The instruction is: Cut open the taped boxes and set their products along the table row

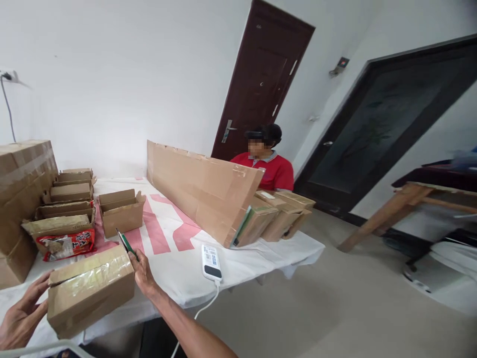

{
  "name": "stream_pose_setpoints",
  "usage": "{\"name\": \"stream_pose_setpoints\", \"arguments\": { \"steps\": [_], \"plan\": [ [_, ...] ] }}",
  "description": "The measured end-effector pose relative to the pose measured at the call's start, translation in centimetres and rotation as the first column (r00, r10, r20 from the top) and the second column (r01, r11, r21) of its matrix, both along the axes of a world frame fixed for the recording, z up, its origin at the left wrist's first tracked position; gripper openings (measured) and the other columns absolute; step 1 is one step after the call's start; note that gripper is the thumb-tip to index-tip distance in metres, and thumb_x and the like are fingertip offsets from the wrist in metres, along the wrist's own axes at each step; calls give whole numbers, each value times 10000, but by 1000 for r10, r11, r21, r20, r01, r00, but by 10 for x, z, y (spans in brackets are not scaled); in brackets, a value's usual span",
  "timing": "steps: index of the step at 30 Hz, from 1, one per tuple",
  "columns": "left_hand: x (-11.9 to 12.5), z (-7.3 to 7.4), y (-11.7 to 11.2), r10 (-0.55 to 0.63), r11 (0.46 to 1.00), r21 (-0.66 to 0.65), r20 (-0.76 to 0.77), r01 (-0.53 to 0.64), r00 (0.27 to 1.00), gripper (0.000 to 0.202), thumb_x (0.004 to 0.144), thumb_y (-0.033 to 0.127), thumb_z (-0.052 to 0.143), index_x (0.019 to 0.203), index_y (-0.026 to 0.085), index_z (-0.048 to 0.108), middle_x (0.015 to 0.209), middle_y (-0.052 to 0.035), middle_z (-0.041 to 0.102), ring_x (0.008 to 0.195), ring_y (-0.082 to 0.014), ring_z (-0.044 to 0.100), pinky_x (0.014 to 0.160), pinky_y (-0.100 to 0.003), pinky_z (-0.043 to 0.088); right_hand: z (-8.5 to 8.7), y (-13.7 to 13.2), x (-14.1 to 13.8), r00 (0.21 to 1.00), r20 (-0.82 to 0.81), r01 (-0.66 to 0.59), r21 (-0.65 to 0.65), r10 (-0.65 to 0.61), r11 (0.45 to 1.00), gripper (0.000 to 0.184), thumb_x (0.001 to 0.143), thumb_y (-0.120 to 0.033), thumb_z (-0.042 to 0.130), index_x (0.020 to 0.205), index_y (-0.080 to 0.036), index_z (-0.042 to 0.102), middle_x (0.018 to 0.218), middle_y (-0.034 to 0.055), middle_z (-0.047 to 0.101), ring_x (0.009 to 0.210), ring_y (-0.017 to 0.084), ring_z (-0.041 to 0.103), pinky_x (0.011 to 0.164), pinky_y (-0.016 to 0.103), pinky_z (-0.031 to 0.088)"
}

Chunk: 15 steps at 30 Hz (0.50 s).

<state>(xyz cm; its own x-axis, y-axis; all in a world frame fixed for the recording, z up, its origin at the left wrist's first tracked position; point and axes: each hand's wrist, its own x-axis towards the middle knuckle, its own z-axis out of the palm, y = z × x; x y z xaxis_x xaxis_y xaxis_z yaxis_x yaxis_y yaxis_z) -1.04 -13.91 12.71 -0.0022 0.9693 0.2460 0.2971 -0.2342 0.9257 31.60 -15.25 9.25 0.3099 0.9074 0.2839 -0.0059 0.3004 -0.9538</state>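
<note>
A taped cardboard box lies in front of me at the near table edge, strips of clear tape shining along its top. My left hand holds the box at its left end, fingers and thumb against the side. At the box's right end, my right hand is closed around a green utility knife, its tip pointing up and away. Behind the box lies a red snack packet, leaning against an open small carton. Another open carton stands to the right of it.
Large stacked boxes rise at the left. A long cardboard panel stands across the table, with more boxes behind it. A white power bank with a cable lies near the front edge. A person in a red shirt sits beyond.
</note>
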Motion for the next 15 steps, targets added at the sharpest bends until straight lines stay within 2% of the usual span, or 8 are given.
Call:
{"name": "stream_pose_setpoints", "arguments": {
  "steps": [2, 4, 6, 8, 10, 12, 14, 15],
  "plan": [
    [1, 1, -7, -25, 1000, -4, 8, 25, 1000, 628, 628, 838, 812, 1023, 354, 868, 1496, -37, 689, 1461, -430, 551, 1179, -550, 493, -1, -1, -1, 1000, 0, -8, -18, 8, 1000, 538, 882, -765, 569, 816, -232, 584, 695, -37, 551, 673, 159, 496, 635, 276, 426],
    [7, 8, -19, -58, 998, -9, 12, 58, 998, 672, 672, 812, 810, 1074, 275, 861, 1541, -117, 642, 1464, -449, 540, 1043, -492, 612, -2, -3, 3, 1000, 7, -12, -46, 13, 999, 564, 864, -788, 568, 837, -226, 616, 702, -21, 593, 679, 173, 535, 626, 281, 442],
    [14, 14, -31, -99, 995, 9, 13, 99, 995, 684, 712, 803, 795, 1073, 225, 855, 1540, -174, 624, 1453, -450, 551, 967, -439, 647, 0, -4, 12, 1000, 24, -4, -81, 6, 997, 585, 837, -803, 584, 807, -220, 624, 674, -12, 592, 657, 177, 542, 603, 283, 442],
    [19, 17, -38, -128, 992, 21, 10, 128, 992, 631, 772, 751, 787, 1117, 225, 844, 1552, -179, 604, 1446, -425, 562, 950, -415, 649, 8, -4, 27, 999, 43, 8, -106, -3, 994, 565, 837, -787, 603, 761, -227, 601, 624, -30, 533, 606, 160, 487, 562, 275, 401],
    [22, 16, -42, -136, 990, 34, 17, 135, 991, 597, 795, 703, 796, 1151, 225, 833, 1559, -182, 588, 1430, -409, 576, 951, -406, 644, 24, -5, 41, 997, 71, 32, -106, -24, 994, 546, 849, -768, 611, 740, -234, 578, 606, -41, 503, 589, 151, 462, 554, 272, 388],
    [21, 12, -45, -144, 989, 43, 17, 143, 989, 558, 820, 651, 798, 1180, 225, 822, 1577, -181, 565, 1432, -397, 572, 964, -402, 634, 49, -10, 50, 978, 207, 28, -30, -21, 999, 509, 904, -709, 602, 837, -207, 659, 647, -23, 560, 601, 153, 490, 568, 275, 413],
    [20, 8, -47, -163, 986, 47, 13, 163, 986, 513, 850, 599, 787, 1207, 231, 810, 1601, -173, 536, 1448, -387, 554, 980, -402, 623, 78, -19, 49, 938, 332, -119, 49, 96, 992, 454, 943, -615, 627, 1064, -190, 734, 764, 4, 658, 656, 158, 545, 604, 274, 446],
    [20, 6, -49, -174, 984, 48, 13, 173, 985, 492, 864, 576, 779, 1219, 237, 805, 1611, -167, 524, 1453, -382, 548, 990, -405, 618, 92, -25, 45, 902, 392, -219, 58, 179, 974, 423, 941, -573, 654, 1104, -196, 749, 821, 15, 694, 692, 163, 574, 625, 273, 462]
  ]
}}
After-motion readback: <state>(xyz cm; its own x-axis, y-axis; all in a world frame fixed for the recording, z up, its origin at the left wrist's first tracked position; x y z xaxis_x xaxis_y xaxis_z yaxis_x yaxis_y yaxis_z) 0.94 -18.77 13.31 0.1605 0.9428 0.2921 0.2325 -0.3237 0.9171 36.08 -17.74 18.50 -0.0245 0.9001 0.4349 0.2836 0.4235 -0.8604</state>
